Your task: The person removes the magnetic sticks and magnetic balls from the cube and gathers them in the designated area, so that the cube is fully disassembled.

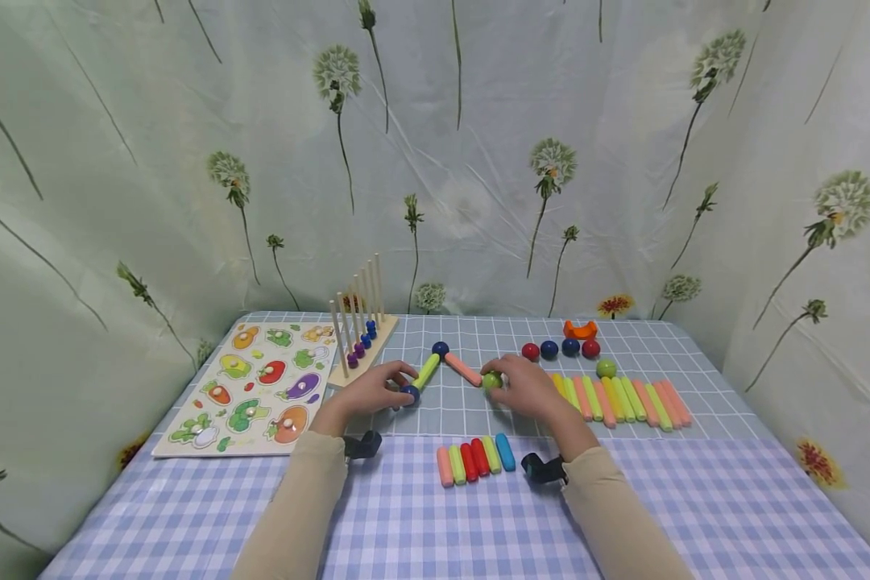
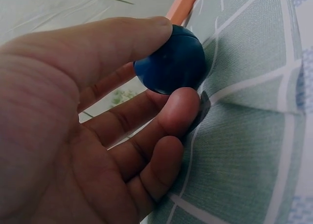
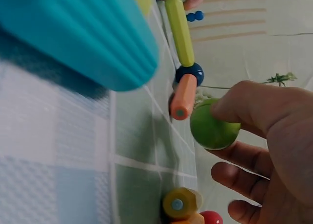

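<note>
My left hand (image 1: 371, 393) holds a dark blue ball (image 2: 171, 62) between thumb and fingers, close over the grey cloth. From that ball a yellow-green stick (image 1: 427, 371) runs up to a second blue ball (image 1: 440, 349). A salmon stick (image 1: 464, 370) slants from this second ball toward my right hand (image 1: 528, 392). There the thumb and fingers pinch a green ball (image 3: 215, 125). In the right wrist view, the salmon stick's free end, with a small round tip at its centre, faces out right beside the green ball.
Loose short sticks (image 1: 470, 462) lie in front on checked cloth. At right are a row of longer sticks (image 1: 627, 400), red and blue balls (image 1: 548, 350), another green ball (image 1: 606, 368) and an orange curved piece (image 1: 580, 330). A vegetable puzzle board (image 1: 241, 379) and a peg rack (image 1: 387, 329) stand left.
</note>
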{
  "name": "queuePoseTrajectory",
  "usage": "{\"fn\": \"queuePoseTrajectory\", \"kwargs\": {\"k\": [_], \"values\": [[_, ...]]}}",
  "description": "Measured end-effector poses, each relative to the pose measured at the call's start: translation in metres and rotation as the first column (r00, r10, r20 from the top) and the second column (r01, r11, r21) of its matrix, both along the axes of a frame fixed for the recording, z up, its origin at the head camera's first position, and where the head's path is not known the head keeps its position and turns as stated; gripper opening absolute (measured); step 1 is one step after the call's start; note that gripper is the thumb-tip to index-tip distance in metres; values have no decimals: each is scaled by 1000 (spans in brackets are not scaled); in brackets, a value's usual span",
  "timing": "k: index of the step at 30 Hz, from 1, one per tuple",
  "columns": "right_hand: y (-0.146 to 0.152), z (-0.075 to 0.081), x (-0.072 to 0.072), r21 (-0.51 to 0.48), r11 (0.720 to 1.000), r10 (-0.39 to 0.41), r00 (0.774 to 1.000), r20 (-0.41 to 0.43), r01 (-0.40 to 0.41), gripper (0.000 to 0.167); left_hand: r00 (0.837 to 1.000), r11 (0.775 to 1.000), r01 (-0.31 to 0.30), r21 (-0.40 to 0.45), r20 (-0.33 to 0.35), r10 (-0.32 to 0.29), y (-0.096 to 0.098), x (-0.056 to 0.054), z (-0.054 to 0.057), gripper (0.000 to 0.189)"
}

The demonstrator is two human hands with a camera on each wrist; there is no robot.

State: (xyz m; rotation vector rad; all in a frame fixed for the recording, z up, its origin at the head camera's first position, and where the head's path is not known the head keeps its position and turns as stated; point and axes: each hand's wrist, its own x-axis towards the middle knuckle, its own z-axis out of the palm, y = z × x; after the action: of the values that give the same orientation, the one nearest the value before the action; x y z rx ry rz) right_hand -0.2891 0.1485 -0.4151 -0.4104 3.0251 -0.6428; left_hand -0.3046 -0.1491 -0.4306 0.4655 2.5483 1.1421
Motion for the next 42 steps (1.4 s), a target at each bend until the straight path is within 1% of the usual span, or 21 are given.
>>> {"fn": "queuePoseTrajectory", "kwargs": {"k": [4, 6, 9, 11, 13, 17, 20, 22, 24, 29, 32, 36, 42], "values": [[9, 3, -2, -121, 992, -18, 1000, 15, 20, 37, 1000, 1000, -8, 1, 2, 8, 0, 0, 0, 38], [16, 4, -4, -168, 986, -24, 1000, 6, 24, 36, 1000, 1000, -12, -1, 3, 12, 1, 0, 0, 38], [29, 7, -7, -246, 968, -53, 999, 5, 53, 37, 1000, 1000, -17, -5, 0, 17, 1, -1, -1, 38], [39, 8, -9, -281, 956, -87, 996, 2, 84, 37, 1000, 1000, -20, -6, -1, 20, 2, -1, -1, 38], [51, 9, -11, -311, 940, -140, 990, 13, 137, 37, 1000, 1000, -21, -7, -2, 21, 2, -1, -1, 37], [72, 8, -14, -340, 904, -258, 965, 42, 257, 35, 1000, 1000, -17, -8, -7, 17, 2, 0, 1, 37], [84, 5, -15, -338, 883, -324, 944, 60, 325, 34, 1000, 1000, -15, -6, -10, 15, 3, 0, 1, 38], [91, 2, -15, -323, 879, -350, 935, 62, 351, 33, 1000, 1000, -15, -3, -8, 15, 3, 0, 0, 37], [95, -2, -16, -296, 882, -367, 928, 58, 367, 33, 1000, 1000, -15, -2, -9, 15, 3, 0, -1, 38], [102, -9, -18, -252, 875, -410, 909, 70, 414, 36, 1000, 1000, -19, -2, -3, 19, 3, 0, -1, 38], [104, -12, -20, -221, 882, -410, 909, 75, 416, 38, 1000, 1000, -21, -1, 0, 21, 3, -1, -1, 38], [105, -16, -21, -166, 905, -386, 920, 73, 393, 43, 1000, 1000, -19, 2, -2, 19, 2, -1, -2, 38], [103, -15, -20, -147, 910, -380, 922, 79, 388, 49, 1000, 1000, -20, 2, -1, 20, 2, -1, -3, 39]]}}
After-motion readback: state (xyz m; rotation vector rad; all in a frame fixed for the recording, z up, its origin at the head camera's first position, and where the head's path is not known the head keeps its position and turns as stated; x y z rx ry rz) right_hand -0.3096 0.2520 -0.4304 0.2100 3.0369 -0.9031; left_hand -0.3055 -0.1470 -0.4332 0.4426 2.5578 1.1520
